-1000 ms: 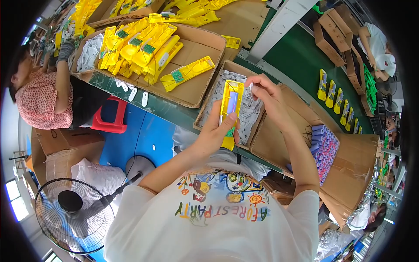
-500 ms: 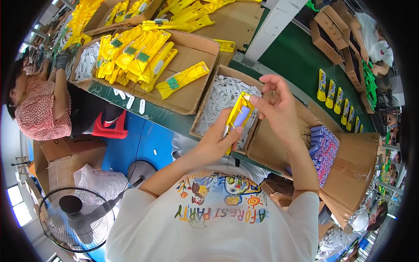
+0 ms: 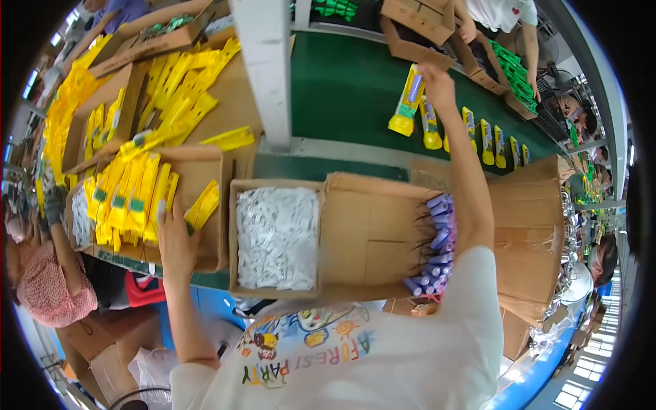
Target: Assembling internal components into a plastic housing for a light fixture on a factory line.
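Observation:
At the far side, my right hand (image 3: pixel 437 85) is closed on the upper end of a yellow plastic housing (image 3: pixel 403 113), which has a purple cylindrical cell and a green part inside. It hangs over the green belt beside a row of similar yellow housings (image 3: pixel 486 142). To the left, my left hand (image 3: pixel 179 239) reaches into a cardboard box (image 3: pixel 220 205) with fingers stretched out, next to piled yellow housings (image 3: pixel 130 198) carrying small green circuit boards. Its fingertips meet the pile's right edge; a single housing (image 3: pixel 203 205) lies just right of them.
A box of small white parts (image 3: pixel 279 239) stands in the middle, beside a carton (image 3: pixel 376 225) with purple cells (image 3: pixel 441 239) at its right. A grey post (image 3: pixel 263 68) rises behind. Co-workers sit at the left (image 3: pixel 55 290) and stand across the belt (image 3: pixel 509 20).
My hands have parted. The right carried the yellow housing with its purple cell out to the belt; the left let go of it and moved left to the piled housings. The view has turned.

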`<act>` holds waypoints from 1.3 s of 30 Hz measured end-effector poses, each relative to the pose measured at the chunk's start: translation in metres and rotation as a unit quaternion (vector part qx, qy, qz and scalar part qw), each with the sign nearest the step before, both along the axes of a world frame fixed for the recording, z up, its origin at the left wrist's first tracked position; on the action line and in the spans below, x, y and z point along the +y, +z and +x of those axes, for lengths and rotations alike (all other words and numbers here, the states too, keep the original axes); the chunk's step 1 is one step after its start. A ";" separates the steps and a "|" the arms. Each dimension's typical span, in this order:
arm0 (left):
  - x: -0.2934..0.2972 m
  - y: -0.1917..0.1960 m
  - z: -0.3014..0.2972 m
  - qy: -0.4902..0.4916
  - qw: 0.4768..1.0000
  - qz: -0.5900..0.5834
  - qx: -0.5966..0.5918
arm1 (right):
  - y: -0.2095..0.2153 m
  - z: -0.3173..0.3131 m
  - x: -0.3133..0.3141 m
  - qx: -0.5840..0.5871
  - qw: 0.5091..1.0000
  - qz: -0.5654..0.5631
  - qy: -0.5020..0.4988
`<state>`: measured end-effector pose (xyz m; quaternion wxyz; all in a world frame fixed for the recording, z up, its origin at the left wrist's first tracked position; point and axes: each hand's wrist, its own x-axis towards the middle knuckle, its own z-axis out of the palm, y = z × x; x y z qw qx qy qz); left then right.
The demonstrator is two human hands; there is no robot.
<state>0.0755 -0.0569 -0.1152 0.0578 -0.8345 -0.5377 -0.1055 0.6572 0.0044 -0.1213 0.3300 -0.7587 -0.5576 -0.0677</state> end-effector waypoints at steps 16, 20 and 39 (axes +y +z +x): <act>-0.079 0.036 0.150 0.038 0.312 -0.588 -0.746 | 0.045 -0.235 -0.197 0.120 0.851 -0.060 0.508; -0.108 0.023 0.154 -0.121 0.421 -0.546 -0.715 | 0.073 -0.263 -0.203 0.567 0.768 -0.084 0.286; -0.119 0.008 0.152 -0.231 0.575 -0.514 -0.592 | 0.031 -0.298 -0.235 0.572 0.809 0.049 0.126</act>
